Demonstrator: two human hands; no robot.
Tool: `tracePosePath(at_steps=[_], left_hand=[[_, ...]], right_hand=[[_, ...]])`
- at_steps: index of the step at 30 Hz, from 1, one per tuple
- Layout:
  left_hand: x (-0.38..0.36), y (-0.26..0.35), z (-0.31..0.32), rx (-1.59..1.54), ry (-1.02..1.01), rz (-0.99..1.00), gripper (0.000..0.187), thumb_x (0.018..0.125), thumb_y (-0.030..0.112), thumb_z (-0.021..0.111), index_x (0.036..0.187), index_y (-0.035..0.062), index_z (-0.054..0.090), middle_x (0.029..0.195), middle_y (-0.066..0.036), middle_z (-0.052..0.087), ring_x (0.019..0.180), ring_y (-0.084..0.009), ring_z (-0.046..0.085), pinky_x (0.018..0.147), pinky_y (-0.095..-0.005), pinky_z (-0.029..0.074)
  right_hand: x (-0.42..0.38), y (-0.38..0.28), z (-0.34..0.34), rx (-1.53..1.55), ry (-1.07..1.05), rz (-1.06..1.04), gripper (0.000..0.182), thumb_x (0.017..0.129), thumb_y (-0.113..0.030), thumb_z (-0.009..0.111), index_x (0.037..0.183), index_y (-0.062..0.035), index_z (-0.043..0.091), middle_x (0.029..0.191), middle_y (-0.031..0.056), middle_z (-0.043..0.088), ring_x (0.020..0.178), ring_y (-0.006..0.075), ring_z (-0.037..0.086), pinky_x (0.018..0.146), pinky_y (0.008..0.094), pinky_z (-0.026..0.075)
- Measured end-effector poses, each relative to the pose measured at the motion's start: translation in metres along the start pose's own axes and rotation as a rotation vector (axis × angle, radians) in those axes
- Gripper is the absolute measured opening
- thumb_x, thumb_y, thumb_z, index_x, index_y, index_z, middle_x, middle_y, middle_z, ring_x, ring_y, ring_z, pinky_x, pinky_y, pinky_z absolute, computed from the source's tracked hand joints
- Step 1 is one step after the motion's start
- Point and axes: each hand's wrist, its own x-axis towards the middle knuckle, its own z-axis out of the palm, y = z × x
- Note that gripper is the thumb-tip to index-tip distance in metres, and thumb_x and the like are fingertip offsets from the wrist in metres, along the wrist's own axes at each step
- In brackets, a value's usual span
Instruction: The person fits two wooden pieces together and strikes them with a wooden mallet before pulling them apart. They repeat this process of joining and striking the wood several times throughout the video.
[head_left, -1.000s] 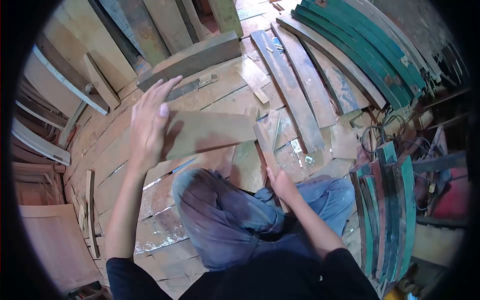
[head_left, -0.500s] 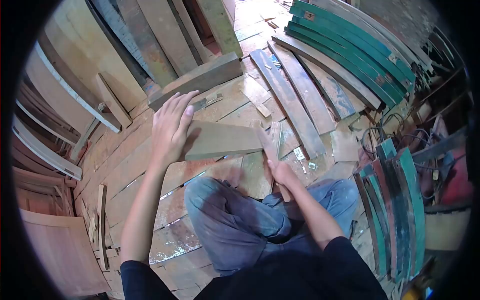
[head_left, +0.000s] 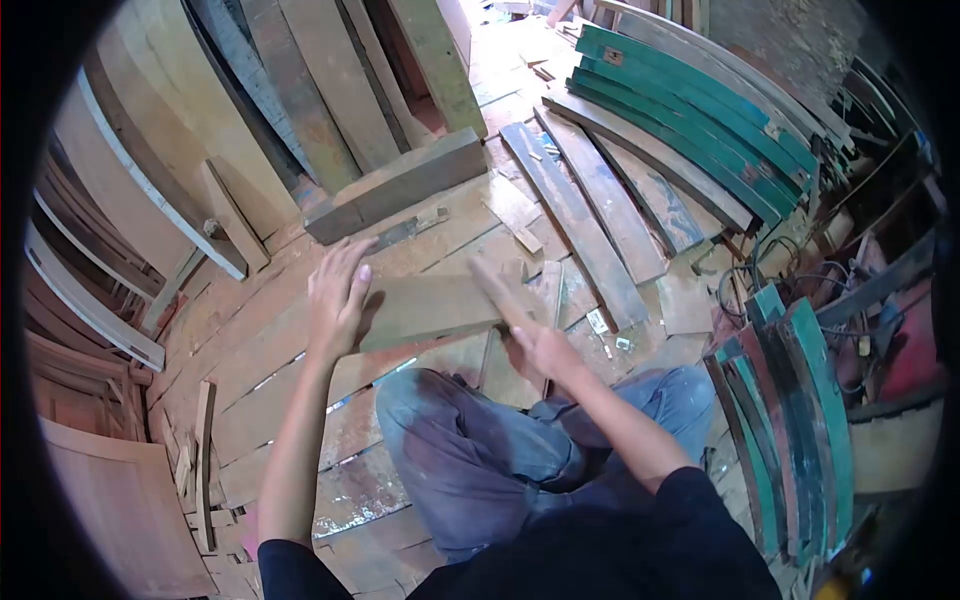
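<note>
In the middle of the head view a thick wooden board (head_left: 425,308) lies in front of my crossed legs. My left hand (head_left: 338,300) is at its left end, fingers stretched out and thumb apart, the palm side facing the board. My right hand (head_left: 548,352) is closed around a flat wooden stick (head_left: 496,288). The stick slants up and left from the fist, and its far part overlaps the board's right end in this view. A dark, narrow strip (head_left: 405,230) lies on the floor beyond the left fingers.
A heavy timber beam (head_left: 395,185) lies ahead, with tall planks leaning behind it. Long planks (head_left: 575,225) and green-painted curved pieces (head_left: 690,110) lie to the right. More green pieces (head_left: 825,400) stand by my right knee. A cable (head_left: 745,285) and wood scraps are near them.
My right hand has moved up and left with the stick, which now crosses over the board's right end. My left hand has shifted only slightly at the left end; the view has moved a little.
</note>
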Motion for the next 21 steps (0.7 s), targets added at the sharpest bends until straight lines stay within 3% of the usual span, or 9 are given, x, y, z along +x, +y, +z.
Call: tracePosePath(at_steps=[3, 6, 9, 12, 13, 14, 17, 20, 21], left_hand=[[0.003, 0.013, -0.003, 0.006, -0.012, 0.001, 0.048, 0.105, 0.04, 0.043, 0.139, 0.0133, 0.061, 0.143, -0.012, 0.059, 0.144, -0.0338, 0.043, 0.115, -0.0475, 0.029], [0.003, 0.007, -0.006, 0.024, -0.012, -0.003, 0.049, 0.105, 0.042, 0.041, 0.139, 0.0133, 0.061, 0.142, -0.012, 0.06, 0.144, -0.0337, 0.043, 0.115, -0.0474, 0.029], [-0.004, 0.0, -0.004, 0.052, -0.031, -0.017, 0.051, 0.105, 0.043, 0.039, 0.138, 0.0125, 0.062, 0.143, -0.014, 0.059, 0.143, -0.0341, 0.043, 0.115, -0.0477, 0.028], [0.014, 0.015, 0.005, -0.055, -0.003, -0.024, 0.054, 0.105, 0.045, 0.036, 0.137, 0.0108, 0.062, 0.143, -0.015, 0.058, 0.143, -0.0344, 0.043, 0.116, -0.0481, 0.028], [0.021, 0.025, 0.006, -0.103, -0.014, -0.053, 0.054, 0.105, 0.045, 0.035, 0.137, 0.0103, 0.062, 0.144, -0.015, 0.058, 0.144, -0.0342, 0.042, 0.116, -0.0482, 0.028], [0.024, 0.032, 0.008, -0.116, -0.02, -0.057, 0.054, 0.106, 0.044, 0.034, 0.136, 0.0099, 0.062, 0.144, -0.015, 0.058, 0.144, -0.0339, 0.042, 0.116, -0.0479, 0.028], [0.036, 0.048, 0.004, -0.072, -0.012, 0.0, 0.052, 0.107, 0.041, 0.033, 0.134, 0.0094, 0.064, 0.143, -0.014, 0.058, 0.144, -0.0329, 0.042, 0.115, -0.0467, 0.028], [0.036, 0.045, 0.0, -0.037, -0.058, 0.011, 0.05, 0.107, 0.039, 0.034, 0.132, 0.0089, 0.065, 0.142, -0.014, 0.058, 0.143, -0.0324, 0.044, 0.115, -0.0443, 0.029], [0.028, 0.041, -0.001, -0.072, -0.053, -0.012, 0.05, 0.107, 0.039, 0.034, 0.132, 0.0088, 0.065, 0.142, -0.014, 0.059, 0.142, -0.0326, 0.044, 0.115, -0.044, 0.029]], right_hand=[[-0.026, -0.038, 0.003, 0.028, 0.005, -0.137, 0.056, 0.105, -0.045, 0.05, 0.11, 0.0081, 0.067, 0.098, 0.0367, 0.068, 0.101, 0.0526, 0.065, 0.086, 0.0561, 0.052], [-0.005, 0.043, 0.022, 0.036, 0.143, -0.061, 0.051, 0.105, -0.044, 0.05, 0.106, 0.0034, 0.069, 0.097, 0.034, 0.069, 0.101, 0.0518, 0.065, 0.084, 0.0563, 0.052], [0.01, 0.091, 0.019, 0.035, 0.095, 0.016, 0.051, 0.105, -0.045, 0.049, 0.105, 0.0001, 0.071, 0.098, 0.0312, 0.07, 0.099, 0.0506, 0.067, 0.082, 0.0556, 0.053], [-0.024, 0.01, -0.003, 0.021, 0.084, -0.238, 0.049, 0.104, -0.043, 0.049, 0.093, -0.0003, 0.07, 0.086, 0.028, 0.07, 0.083, 0.0469, 0.069, 0.075, 0.0541, 0.054], [0.002, 0.032, 0.04, 0.045, 0.1, -0.423, 0.048, 0.105, -0.044, 0.05, 0.096, -0.0016, 0.07, 0.086, 0.0269, 0.07, 0.082, 0.0485, 0.069, 0.073, 0.0541, 0.054], [-0.034, -0.018, 0.013, 0.297, 0.024, -0.213, 0.047, 0.105, -0.045, 0.049, 0.104, -0.0019, 0.069, 0.09, 0.0262, 0.071, 0.083, 0.0491, 0.069, 0.072, 0.0545, 0.054], [-0.035, -0.012, 0.015, 0.13, 0.119, -0.13, 0.048, 0.104, -0.045, 0.051, 0.108, 0.0005, 0.067, 0.094, 0.0282, 0.071, 0.088, 0.0492, 0.069, 0.075, 0.0541, 0.054], [0.008, 0.084, 0.059, 0.08, 0.24, 0.011, 0.054, 0.103, -0.048, 0.052, 0.111, 0.0032, 0.065, 0.098, 0.0328, 0.069, 0.096, 0.0504, 0.067, 0.081, 0.0531, 0.054], [0.003, 0.075, 0.052, 0.115, 0.165, 0.104, 0.055, 0.103, -0.049, 0.053, 0.114, 0.0036, 0.065, 0.1, 0.034, 0.069, 0.099, 0.0509, 0.066, 0.083, 0.0528, 0.053]])
